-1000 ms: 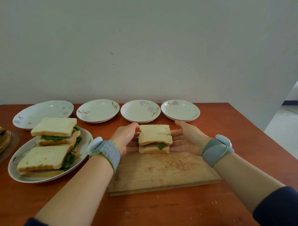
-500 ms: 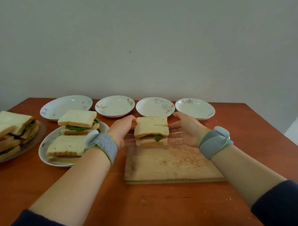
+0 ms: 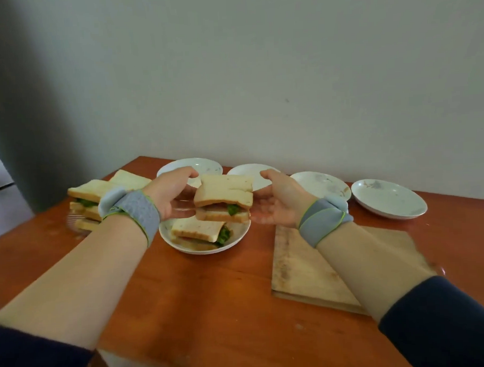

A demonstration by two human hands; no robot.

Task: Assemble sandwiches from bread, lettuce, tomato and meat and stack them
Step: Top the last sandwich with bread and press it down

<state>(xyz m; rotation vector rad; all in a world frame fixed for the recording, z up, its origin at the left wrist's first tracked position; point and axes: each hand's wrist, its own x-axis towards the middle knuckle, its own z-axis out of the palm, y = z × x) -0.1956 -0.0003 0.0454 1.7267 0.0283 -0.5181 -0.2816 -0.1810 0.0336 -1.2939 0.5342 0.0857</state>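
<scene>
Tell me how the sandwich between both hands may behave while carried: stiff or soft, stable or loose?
Probably soft: the sandwich sags at its top slice's edge. Layers may slide, since lettuce pokes out. Likely light: the left hand and right hand hold it by its sides.

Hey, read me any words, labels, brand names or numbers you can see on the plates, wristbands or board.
None: no words, numbers or logos are readable anywhere.
The white plates carry only faint, blurred flower patterns.
The grey wristbands, cutting board and the held sandwich show no print.
</scene>
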